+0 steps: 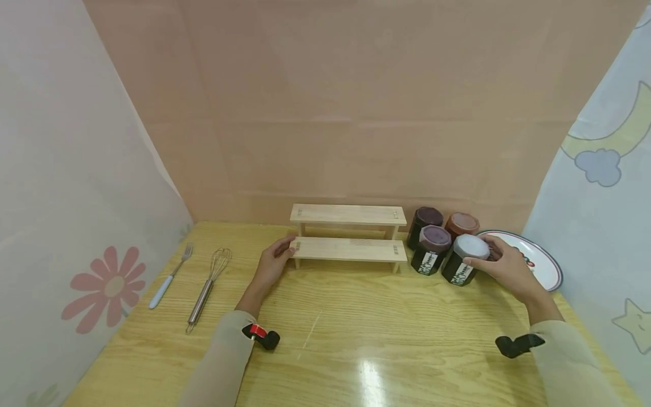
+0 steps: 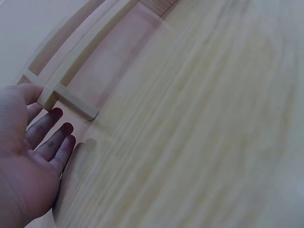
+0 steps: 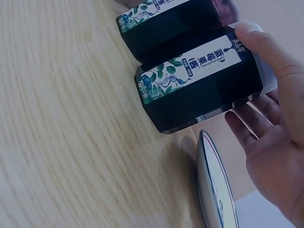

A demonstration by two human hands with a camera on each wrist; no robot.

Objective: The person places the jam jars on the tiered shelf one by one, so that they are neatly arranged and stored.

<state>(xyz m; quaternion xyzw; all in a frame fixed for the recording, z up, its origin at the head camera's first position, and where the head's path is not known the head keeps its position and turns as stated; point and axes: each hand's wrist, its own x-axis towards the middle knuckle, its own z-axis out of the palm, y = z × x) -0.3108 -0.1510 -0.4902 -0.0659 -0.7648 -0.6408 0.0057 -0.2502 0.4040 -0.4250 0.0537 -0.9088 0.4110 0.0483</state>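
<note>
At the left end of a low two-tier wooden stand (image 1: 351,249), my left hand (image 1: 273,261) grips the lower board's end with thumb and forefinger. Its other fingers hang loosely below the board in the left wrist view. My right hand (image 1: 510,269) holds a dark jam jar (image 1: 460,268) with a whitish lid, thumb on the near side of the lid and fingers round the back. The jar's label (image 3: 192,73) shows blueberries and leaves. Close against it on its left is a similar jar (image 1: 431,250) with a purple lid.
Behind stand a dark-lidded jar (image 1: 425,223) and a reddish-lidded jar (image 1: 462,224). A white oval plate (image 1: 549,270) with a dark rim lies right of the jars. On the left of the table lie a whisk (image 1: 205,294) and a blue-handled fork (image 1: 164,288). Fabric walls enclose three sides.
</note>
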